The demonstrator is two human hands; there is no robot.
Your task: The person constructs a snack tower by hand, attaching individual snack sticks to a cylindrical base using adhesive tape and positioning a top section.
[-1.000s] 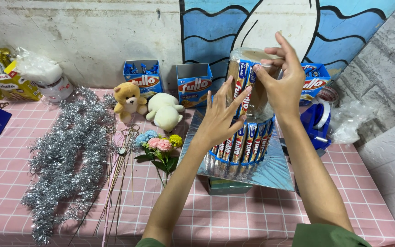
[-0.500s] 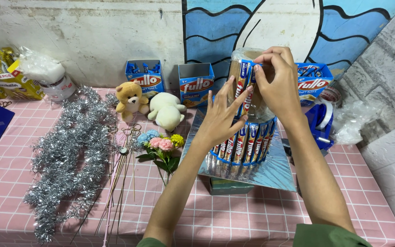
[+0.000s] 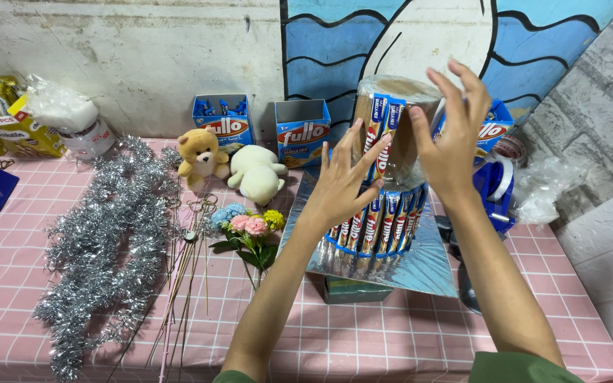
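A two-tier tower of blue-wrapped wafer sticks stands on a silver board. Its upper tier is a brown cylinder wrapped in clear film, with two wafer sticks stuck upright on its front. My left hand presses flat against the tower's front, fingertips on those two sticks. My right hand is spread beside the cylinder's right side, fingers apart, holding nothing.
On the pink checked tablecloth lie silver tinsel, thin sticks, artificial flowers, a tan teddy bear and a white plush. Blue wafer boxes stand by the wall. A blue tape dispenser sits right.
My right hand let go of the top of a wafer stick and opened beside the cylinder. My left hand stays pressed on the sticks.
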